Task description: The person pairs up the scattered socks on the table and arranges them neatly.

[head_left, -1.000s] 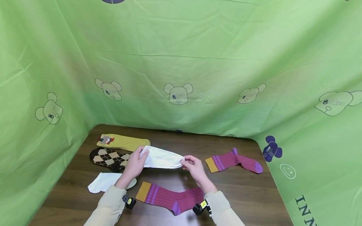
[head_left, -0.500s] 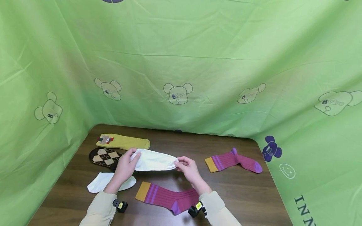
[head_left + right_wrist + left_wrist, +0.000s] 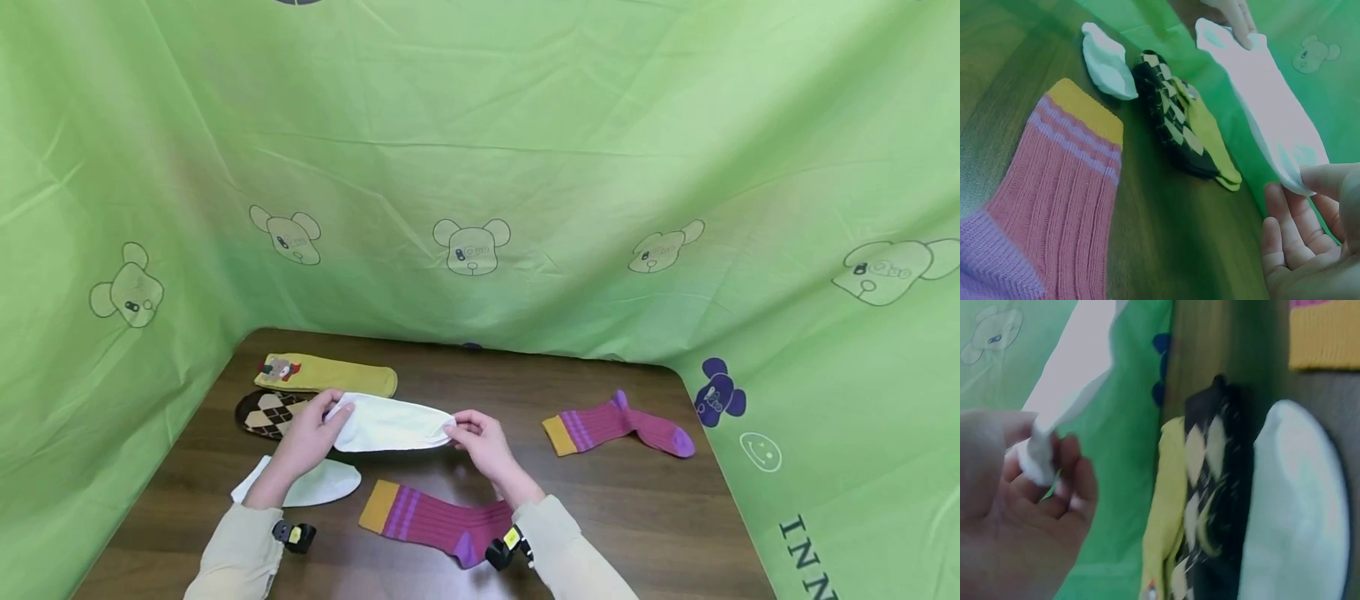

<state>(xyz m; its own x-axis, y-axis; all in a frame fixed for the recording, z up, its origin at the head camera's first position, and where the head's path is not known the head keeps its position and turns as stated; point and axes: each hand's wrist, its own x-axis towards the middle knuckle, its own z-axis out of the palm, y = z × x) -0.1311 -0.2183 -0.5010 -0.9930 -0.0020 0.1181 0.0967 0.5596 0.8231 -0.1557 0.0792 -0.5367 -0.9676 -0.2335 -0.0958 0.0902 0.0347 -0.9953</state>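
Observation:
A white sock (image 3: 393,423) is stretched between both hands above the table. My left hand (image 3: 306,440) pinches its left end between thumb and fingers. At the other end, my right hand (image 3: 486,450) pinches the tip; in the right wrist view the thumb and index finger of the right hand (image 3: 1310,231) close on it. A second white sock (image 3: 326,483) lies below the left forearm, partly hidden by it. Behind the left hand is a brown argyle sock (image 3: 264,414), partly covered. Under the right wrist lies a magenta sock (image 3: 435,521) with a mustard cuff.
A yellow sock (image 3: 337,377) with an animal motif lies at the back left of the brown wooden table (image 3: 480,375). Another magenta sock (image 3: 600,423) with a mustard cuff lies at the right. Green cloth (image 3: 480,167) hangs behind and at the sides.
Both hands have moved left, carrying the stretched white sock with them. It now hangs nearer the argyle sock, more of which the left hand covers. The socks on the table stay put.

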